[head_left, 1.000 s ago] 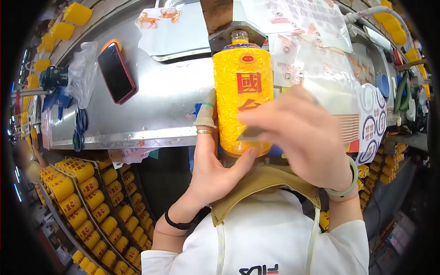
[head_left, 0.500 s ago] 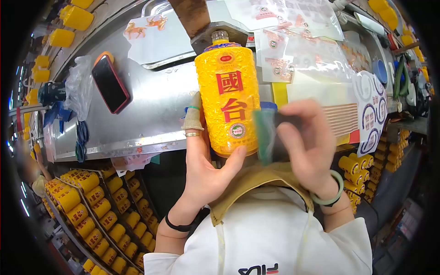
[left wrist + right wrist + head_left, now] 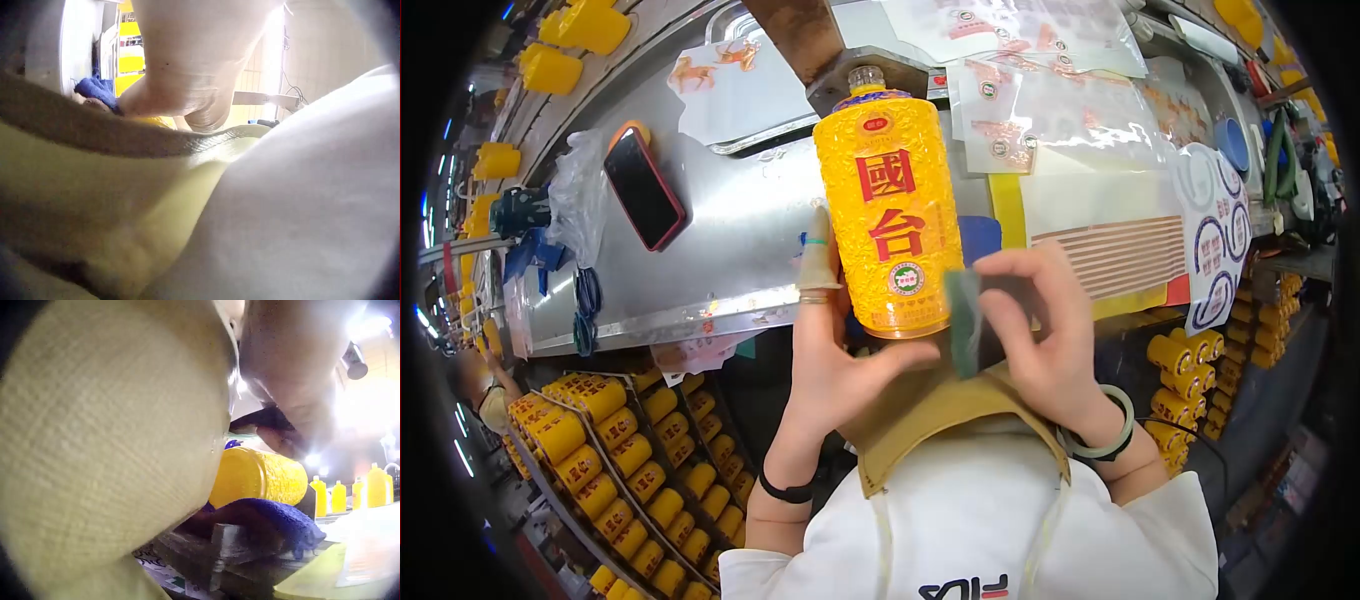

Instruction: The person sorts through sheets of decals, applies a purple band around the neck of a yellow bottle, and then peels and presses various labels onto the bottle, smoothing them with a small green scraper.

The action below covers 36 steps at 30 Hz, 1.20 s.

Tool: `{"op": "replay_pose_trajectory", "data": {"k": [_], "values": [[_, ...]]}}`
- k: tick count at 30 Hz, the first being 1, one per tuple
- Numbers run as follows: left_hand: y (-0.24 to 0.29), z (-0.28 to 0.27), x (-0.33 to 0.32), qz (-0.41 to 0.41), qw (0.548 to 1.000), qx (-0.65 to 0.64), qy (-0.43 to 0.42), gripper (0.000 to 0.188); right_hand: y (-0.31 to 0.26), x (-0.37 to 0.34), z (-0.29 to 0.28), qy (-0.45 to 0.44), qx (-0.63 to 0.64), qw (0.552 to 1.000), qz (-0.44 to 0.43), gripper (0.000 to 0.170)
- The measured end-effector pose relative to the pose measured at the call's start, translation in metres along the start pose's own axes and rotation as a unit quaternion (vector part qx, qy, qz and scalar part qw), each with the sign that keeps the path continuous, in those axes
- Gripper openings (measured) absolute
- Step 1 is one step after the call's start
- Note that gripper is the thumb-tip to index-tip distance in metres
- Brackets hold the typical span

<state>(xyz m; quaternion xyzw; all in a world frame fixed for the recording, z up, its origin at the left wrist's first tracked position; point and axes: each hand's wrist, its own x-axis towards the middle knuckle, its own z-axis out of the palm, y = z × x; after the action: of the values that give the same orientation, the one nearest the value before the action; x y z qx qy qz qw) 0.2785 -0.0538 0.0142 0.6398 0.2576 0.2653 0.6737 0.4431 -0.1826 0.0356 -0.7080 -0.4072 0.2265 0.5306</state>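
Note:
In the head view a yellow bottle (image 3: 887, 215) with red characters and a round green-and-white emblem low on its front lies with its neck at a metal holder (image 3: 865, 75). The left hand (image 3: 825, 365) lies along its left side, one finger straight up the side and the thumb stretched below the base; its other fingers are hidden. The right hand (image 3: 1050, 345) pinches a dark green pad (image 3: 967, 325) beside the bottle's lower right. The right wrist view shows the bottle (image 3: 262, 478) above a blue cloth (image 3: 275, 519); the left wrist view shows mostly skin and sleeve.
A phone (image 3: 645, 190) and a plastic bag (image 3: 580, 200) lie on the left of the metal table. Transparent sticker sheets (image 3: 1090, 110), a brown-striped sheet (image 3: 1115, 258) and a sheet of round labels (image 3: 1215, 240) lie at the right. Racks of yellow bottles (image 3: 615, 430) stand below left.
The right hand with the pad has moved from over the bottle's lower front to its lower right, uncovering the emblem. The left thumb has come off the base. The bottle appears further left in view.

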Motion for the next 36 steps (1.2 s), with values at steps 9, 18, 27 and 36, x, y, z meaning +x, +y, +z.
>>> {"op": "replay_pose_trajectory", "data": {"k": [9, 18, 27, 36], "values": [[0.012, 0.013, 0.001, 0.102, 0.958, 0.243, 0.114, 0.091, -0.018, -0.004, -0.013, 0.006, -0.026, 1.000, 0.017, 0.020], [0.012, 0.017, -0.005, 0.101, 0.936, 0.308, 0.139, 0.098, -0.022, -0.007, 0.003, 0.001, -0.002, 1.000, -0.017, 0.021], [0.005, 0.006, -0.003, 0.106, 0.956, 0.251, 0.112, 0.092, 0.004, -0.008, -0.013, 0.004, -0.064, 0.997, 0.038, 0.020], [0.000, -0.004, -0.003, 0.066, 0.976, 0.192, 0.073, 0.095, -0.038, 0.054, -0.022, -0.138, -0.073, 0.972, -0.175, 0.044]]}}
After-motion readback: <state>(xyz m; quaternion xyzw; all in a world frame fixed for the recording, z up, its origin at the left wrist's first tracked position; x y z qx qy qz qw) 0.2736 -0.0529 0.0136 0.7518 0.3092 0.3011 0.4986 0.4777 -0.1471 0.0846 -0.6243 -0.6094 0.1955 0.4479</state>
